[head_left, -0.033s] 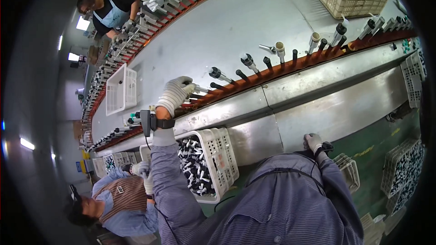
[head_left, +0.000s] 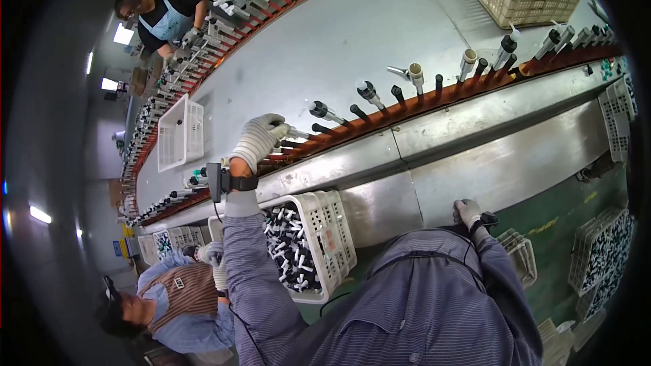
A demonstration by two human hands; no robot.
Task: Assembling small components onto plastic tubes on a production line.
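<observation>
The tube (head_left: 297, 133) is at the near edge of the table (head_left: 305, 61), leaning left from the rail (head_left: 405, 114). Gloved fingers of the left hand (head_left: 258, 142) seem to pinch its left end; the right hand (head_left: 466, 212) is by the near ledge (head_left: 380, 207), its fingers curled together, though I cannot tell whether they hold anything. A sideways tug could bend the tube's line or knock it against the peg (head_left: 323, 128) just right of it, and a weak pinch could let it slip toward the crate (head_left: 334, 237) on the near side. It looks slim and silvery, its left end partly hidden.
</observation>
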